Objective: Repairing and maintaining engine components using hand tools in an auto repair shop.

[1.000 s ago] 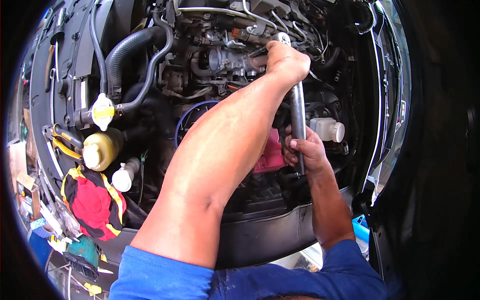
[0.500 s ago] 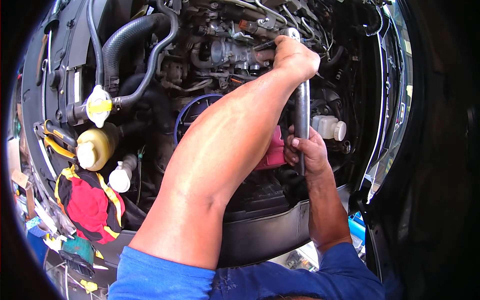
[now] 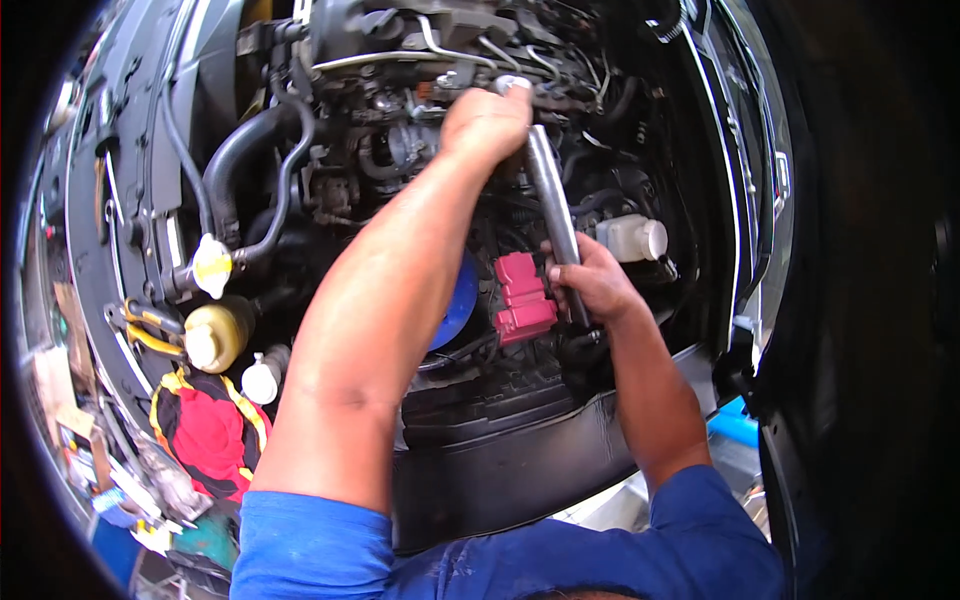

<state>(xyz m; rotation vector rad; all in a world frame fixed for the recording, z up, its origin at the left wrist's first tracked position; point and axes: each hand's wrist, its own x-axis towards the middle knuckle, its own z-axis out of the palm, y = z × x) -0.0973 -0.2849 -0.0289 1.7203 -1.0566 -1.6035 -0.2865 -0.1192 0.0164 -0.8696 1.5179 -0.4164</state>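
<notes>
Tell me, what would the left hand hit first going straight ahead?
The left hand seems to touch the silvery tool head; beyond that, probably the thin metal pipes, though depth is unclear.

black-yellow pliers [image 3: 153, 341] | red-black-yellow cloth [image 3: 207, 432] | yellowish reservoir [image 3: 222, 333] | thick black hose [image 3: 226, 168]
</notes>
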